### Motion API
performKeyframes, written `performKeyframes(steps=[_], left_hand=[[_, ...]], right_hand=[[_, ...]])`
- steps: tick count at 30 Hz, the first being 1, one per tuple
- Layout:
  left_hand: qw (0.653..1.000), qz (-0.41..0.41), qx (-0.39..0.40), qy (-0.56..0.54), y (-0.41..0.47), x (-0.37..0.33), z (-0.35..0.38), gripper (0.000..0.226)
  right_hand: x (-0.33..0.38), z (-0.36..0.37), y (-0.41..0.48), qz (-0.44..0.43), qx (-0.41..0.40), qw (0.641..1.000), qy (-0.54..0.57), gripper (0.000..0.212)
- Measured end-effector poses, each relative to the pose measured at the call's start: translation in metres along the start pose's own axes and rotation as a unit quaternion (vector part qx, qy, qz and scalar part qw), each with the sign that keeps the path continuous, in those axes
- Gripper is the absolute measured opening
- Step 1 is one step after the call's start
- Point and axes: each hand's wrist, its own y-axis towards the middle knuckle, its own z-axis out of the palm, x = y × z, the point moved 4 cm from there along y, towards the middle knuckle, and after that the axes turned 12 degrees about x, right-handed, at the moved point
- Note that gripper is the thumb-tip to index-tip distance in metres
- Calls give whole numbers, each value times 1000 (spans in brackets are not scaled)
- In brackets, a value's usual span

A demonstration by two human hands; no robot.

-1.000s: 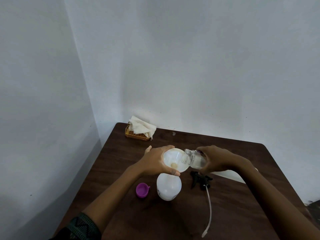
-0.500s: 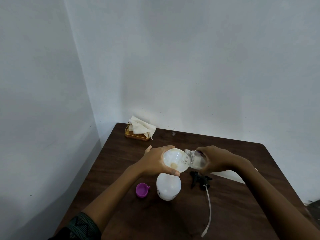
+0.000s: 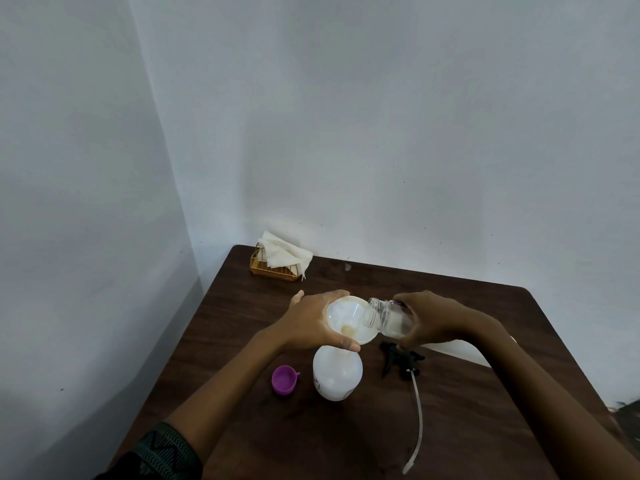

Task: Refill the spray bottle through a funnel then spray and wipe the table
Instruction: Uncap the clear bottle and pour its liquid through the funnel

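Refill step: left hand [image 3: 313,323] grips funnel [image 3: 349,323] on spray bottle [image 3: 337,374]; right hand [image 3: 433,320] wraps tilted clear bottle [image 3: 384,315] at funnel rim. Next: tilt further, slowly.

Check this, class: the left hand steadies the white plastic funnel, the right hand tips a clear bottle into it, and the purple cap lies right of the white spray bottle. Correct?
No. The head view shows the purple cap left of the white spray bottle; the rest holds.
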Motion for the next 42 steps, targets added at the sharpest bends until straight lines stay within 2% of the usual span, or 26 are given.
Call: performKeyframes(steps=[9,19,27,42], left_hand=[[1000,3,3,-7,-1,-1,0,83],[1000,0,6,-7,-1,-3,0,86],[1000,7,4,-13,-1,-5,0,81],[1000,0,6,-5,-2,-5,-1,84]], right_hand=[[-2,1,2,-4,1,1000,3,40],[-3,2,3,1,1,1000,3,52],[-2,1,2,-1,-2,1000,-1,47],[0,0,0,1,6,1000,-1,42]])
